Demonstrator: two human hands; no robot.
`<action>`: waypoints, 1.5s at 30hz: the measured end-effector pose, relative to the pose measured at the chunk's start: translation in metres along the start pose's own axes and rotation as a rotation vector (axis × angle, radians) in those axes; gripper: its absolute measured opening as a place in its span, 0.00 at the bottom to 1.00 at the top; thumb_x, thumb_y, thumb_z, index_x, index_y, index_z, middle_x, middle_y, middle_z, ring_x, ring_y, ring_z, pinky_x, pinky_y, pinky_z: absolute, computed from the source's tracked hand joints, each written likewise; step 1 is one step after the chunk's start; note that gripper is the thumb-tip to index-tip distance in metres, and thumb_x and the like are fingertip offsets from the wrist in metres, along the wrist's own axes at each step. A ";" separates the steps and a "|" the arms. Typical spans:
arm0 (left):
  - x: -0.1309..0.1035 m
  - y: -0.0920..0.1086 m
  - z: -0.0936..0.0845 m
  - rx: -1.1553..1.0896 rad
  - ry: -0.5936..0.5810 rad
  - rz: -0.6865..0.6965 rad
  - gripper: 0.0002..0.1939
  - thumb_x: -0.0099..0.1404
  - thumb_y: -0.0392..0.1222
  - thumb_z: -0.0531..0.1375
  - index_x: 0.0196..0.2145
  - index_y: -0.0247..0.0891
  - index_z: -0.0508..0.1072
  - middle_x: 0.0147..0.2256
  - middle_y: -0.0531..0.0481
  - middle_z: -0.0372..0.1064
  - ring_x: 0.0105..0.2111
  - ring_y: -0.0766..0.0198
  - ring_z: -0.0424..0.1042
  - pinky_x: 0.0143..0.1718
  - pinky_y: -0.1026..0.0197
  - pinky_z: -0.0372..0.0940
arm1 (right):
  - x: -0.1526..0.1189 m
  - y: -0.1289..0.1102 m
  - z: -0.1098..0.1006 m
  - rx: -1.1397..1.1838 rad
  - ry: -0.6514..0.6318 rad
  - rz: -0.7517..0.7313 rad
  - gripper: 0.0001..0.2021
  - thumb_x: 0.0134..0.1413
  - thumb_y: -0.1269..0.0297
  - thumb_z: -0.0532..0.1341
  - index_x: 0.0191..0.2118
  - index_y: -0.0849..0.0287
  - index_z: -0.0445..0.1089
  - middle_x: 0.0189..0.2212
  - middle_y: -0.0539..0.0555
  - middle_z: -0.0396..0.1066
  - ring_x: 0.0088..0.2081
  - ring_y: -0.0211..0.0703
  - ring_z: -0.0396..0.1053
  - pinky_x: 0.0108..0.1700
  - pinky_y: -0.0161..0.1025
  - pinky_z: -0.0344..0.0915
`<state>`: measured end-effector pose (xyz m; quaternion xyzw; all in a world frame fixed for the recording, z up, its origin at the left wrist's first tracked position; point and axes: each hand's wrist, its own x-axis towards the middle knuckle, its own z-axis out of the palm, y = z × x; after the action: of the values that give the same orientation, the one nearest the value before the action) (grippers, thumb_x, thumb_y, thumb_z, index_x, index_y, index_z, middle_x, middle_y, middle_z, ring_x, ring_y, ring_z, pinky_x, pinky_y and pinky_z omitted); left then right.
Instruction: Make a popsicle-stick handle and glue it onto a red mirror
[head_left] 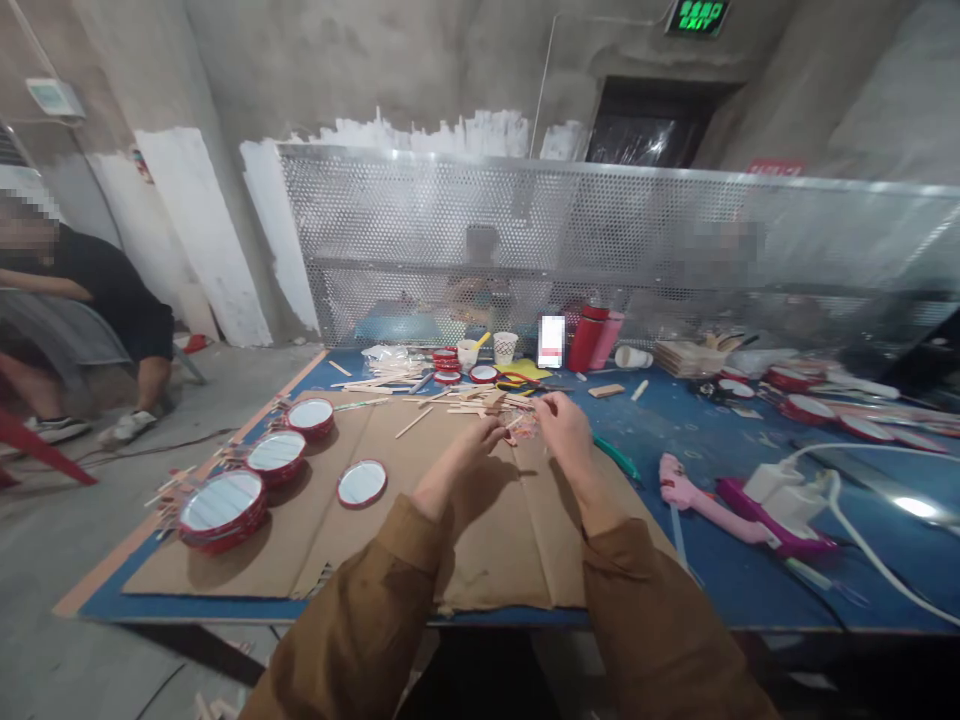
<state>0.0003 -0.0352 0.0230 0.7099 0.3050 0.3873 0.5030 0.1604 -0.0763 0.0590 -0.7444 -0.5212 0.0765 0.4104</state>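
Over the far part of a brown cardboard sheet [480,560], my left hand [472,448] has its fingertips pressed together. Close to its right, my right hand [564,432] is also closed in a pinch. What either hand holds is too small to make out. Just beyond them is a heap of thin wooden sticks [469,402], with a tangle of small coloured pieces [531,428] between the hands. A flat white disc with a red rim [362,484] lies left of my left arm. Three red-sided round pieces with white tops [223,500] line the cardboard's left side, sticks jutting from them.
On the blue table's right sit a pink glue gun [694,495], a purple power strip [787,520] and white cables. Paper cups [505,347], a phone [551,341] and a red bottle [589,340] stand before a perforated metal screen [420,220]. A person [105,290] sits at far left.
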 end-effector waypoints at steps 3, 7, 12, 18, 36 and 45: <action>-0.003 0.000 0.009 0.069 0.033 -0.041 0.07 0.67 0.40 0.57 0.30 0.39 0.69 0.30 0.50 0.70 0.32 0.64 0.66 0.38 0.63 0.66 | -0.003 0.022 -0.017 -0.557 0.074 0.016 0.14 0.63 0.58 0.59 0.44 0.63 0.75 0.46 0.70 0.75 0.50 0.59 0.72 0.48 0.49 0.65; -0.006 -0.001 0.004 -0.028 0.007 -0.156 0.10 0.69 0.46 0.55 0.36 0.37 0.67 0.28 0.54 0.69 0.20 0.72 0.55 0.23 0.67 0.55 | -0.004 0.039 -0.023 -0.700 -0.044 0.179 0.24 0.65 0.50 0.56 0.50 0.67 0.76 0.49 0.74 0.75 0.51 0.63 0.74 0.48 0.52 0.67; -0.011 -0.005 -0.007 -0.225 0.035 -0.206 0.13 0.70 0.51 0.55 0.35 0.38 0.66 0.21 0.59 0.56 0.15 0.74 0.51 0.17 0.66 0.50 | 0.002 0.040 -0.025 -0.602 -0.200 0.277 0.34 0.64 0.39 0.51 0.52 0.68 0.77 0.51 0.76 0.74 0.53 0.69 0.73 0.50 0.56 0.66; -0.012 -0.003 -0.003 -0.212 0.013 -0.284 0.15 0.71 0.53 0.54 0.35 0.37 0.67 0.21 0.58 0.58 0.14 0.75 0.58 0.16 0.68 0.53 | -0.004 0.037 -0.029 -0.709 0.015 0.224 0.17 0.64 0.70 0.52 0.51 0.67 0.75 0.51 0.73 0.73 0.54 0.61 0.70 0.50 0.53 0.62; -0.015 -0.008 -0.009 -0.298 -0.114 -0.260 0.14 0.72 0.48 0.55 0.37 0.35 0.72 0.19 0.58 0.58 0.13 0.76 0.52 0.14 0.70 0.46 | -0.067 0.052 -0.105 -0.949 -0.106 -0.079 0.14 0.69 0.62 0.54 0.41 0.61 0.75 0.41 0.62 0.77 0.46 0.54 0.74 0.40 0.42 0.62; -0.016 -0.014 -0.004 -0.494 -0.079 -0.290 0.13 0.70 0.50 0.59 0.37 0.36 0.69 0.20 0.56 0.63 0.15 0.75 0.60 0.19 0.71 0.58 | 0.012 0.059 -0.056 -0.866 -0.205 0.152 0.23 0.62 0.63 0.57 0.59 0.70 0.66 0.57 0.74 0.67 0.59 0.65 0.67 0.55 0.55 0.62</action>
<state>-0.0121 -0.0425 0.0062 0.5295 0.2800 0.3456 0.7224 0.2381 -0.1028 0.0590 -0.8723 -0.4868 -0.0455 0.0004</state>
